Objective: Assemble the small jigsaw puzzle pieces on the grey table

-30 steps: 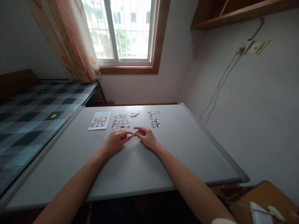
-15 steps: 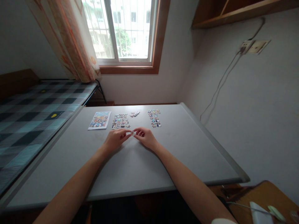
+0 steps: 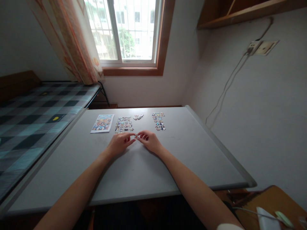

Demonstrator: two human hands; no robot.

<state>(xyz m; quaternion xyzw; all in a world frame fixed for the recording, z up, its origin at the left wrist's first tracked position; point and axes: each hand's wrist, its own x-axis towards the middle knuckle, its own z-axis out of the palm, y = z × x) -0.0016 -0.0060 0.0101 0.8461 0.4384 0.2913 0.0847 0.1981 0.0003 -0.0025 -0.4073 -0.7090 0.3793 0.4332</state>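
Observation:
Between my two hands, just above the table, is a small jigsaw puzzle piece (image 3: 136, 136). The thumb and forefinger of my left hand (image 3: 120, 142) pinch its left side. From the right, the fingertips of my right hand (image 3: 150, 141) close on its other edge. Beyond my left hand lie rows of loose puzzle pieces (image 3: 124, 124). A second block of pieces (image 3: 158, 121) is laid out farther right, and a small heap of pieces (image 3: 138, 117) sits between the two groups at the back.
A printed picture sheet (image 3: 102, 123) rests at the left on the grey-white table (image 3: 192, 159). A bed with a checked cover (image 3: 48, 105) stands along the left side. At the lower right is a wooden stool (image 3: 275, 201) with a white object and a cable on it.
The piece between my fingertips has turned slightly and shifted a touch to the right. Both hands otherwise keep almost the same position, and the laid-out pieces have not moved.

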